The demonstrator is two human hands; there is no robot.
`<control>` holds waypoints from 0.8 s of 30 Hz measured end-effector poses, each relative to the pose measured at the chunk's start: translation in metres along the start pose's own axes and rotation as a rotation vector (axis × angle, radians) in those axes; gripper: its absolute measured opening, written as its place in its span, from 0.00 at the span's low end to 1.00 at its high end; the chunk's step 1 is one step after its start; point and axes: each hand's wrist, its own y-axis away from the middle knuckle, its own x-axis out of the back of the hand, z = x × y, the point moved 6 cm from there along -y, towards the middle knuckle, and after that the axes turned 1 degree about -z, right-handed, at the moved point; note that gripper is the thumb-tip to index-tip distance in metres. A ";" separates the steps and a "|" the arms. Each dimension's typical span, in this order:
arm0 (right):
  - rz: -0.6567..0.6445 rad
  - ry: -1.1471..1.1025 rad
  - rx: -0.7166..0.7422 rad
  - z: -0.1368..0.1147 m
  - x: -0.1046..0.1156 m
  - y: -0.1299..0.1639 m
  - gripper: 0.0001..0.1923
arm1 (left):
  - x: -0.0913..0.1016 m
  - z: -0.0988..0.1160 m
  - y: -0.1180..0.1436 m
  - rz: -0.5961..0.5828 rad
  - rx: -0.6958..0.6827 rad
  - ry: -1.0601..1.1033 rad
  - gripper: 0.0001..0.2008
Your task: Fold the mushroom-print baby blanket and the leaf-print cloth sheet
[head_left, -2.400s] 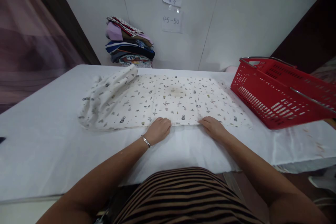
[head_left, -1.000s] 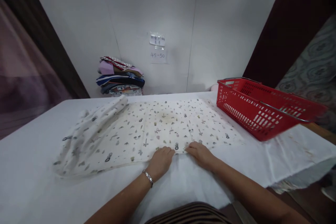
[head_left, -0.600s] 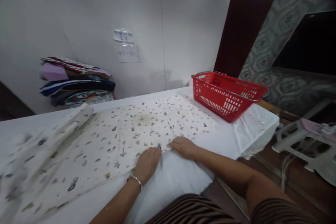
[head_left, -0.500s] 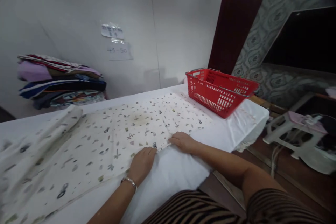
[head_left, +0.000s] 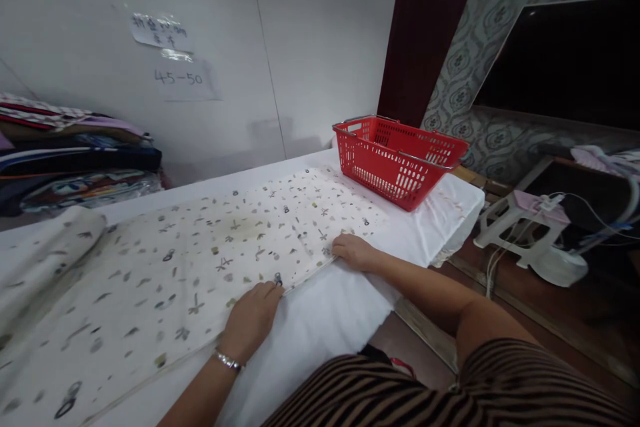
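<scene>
A cream cloth point(head_left: 210, 247) printed with small dark motifs lies flat across a table covered in white point(head_left: 320, 320); its left end is bunched into a roll point(head_left: 45, 247). My left hand point(head_left: 250, 319), with a bracelet at the wrist, rests fingers curled on the cloth's near edge. My right hand point(head_left: 353, 250) lies on the same edge farther right, fingers pressed down on the hem. Whether either hand pinches the fabric cannot be told.
A red plastic basket point(head_left: 397, 159) with metal handles stands at the table's far right end. A stack of folded clothes point(head_left: 70, 160) sits at the back left against the white wall. To the right, beyond the table's edge, stand a white stool point(head_left: 520, 227) and cables.
The view has swung to the right, bringing the stool and the dark wall panel in. My hands stay on the cloth's near edge, the right one now farther from the left than a second ago.
</scene>
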 end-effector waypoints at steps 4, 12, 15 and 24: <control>0.061 -0.034 -0.046 0.010 0.007 0.011 0.11 | -0.002 0.000 0.002 0.044 0.015 -0.006 0.14; 0.073 0.030 -0.470 0.090 0.024 0.075 0.18 | -0.008 -0.004 0.005 0.063 0.006 0.074 0.13; 0.077 -0.045 -0.674 0.121 0.035 0.097 0.20 | -0.007 -0.004 0.005 0.085 0.010 0.092 0.12; -0.069 -0.255 -1.248 0.177 0.044 0.125 0.10 | -0.005 -0.002 0.005 0.094 -0.003 0.085 0.11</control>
